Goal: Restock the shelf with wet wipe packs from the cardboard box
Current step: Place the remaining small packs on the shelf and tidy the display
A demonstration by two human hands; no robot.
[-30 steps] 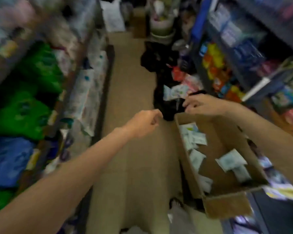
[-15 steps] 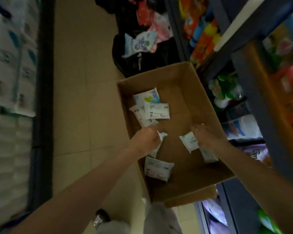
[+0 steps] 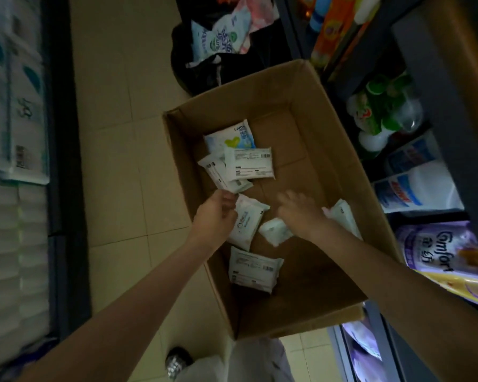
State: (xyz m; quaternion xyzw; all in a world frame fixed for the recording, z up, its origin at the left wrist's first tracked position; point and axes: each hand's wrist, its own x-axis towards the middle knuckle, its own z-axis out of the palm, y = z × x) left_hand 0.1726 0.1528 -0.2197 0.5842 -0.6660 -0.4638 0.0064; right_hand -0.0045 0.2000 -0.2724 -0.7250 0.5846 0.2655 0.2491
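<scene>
Cardboard box [image 3: 309, 86] on the floor now holds both hands, which a second ago hovered above it; left hand [image 3: 218, 213] pinches a pack [image 3: 246, 224]; right hand's [image 3: 301, 213] grip I cannot tell, over another pack [image 3: 273, 231]; shelving comes next.

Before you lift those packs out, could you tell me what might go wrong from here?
Possible risks:
1. The left hand grips one wet wipe pack by its edge; it could slip.
2. The right hand is blurred over two packs, so its hold looks unsure; one may drop back into the cardboard box.
3. The box sits in a narrow aisle beside a black bag, a likely trip hazard.
</scene>
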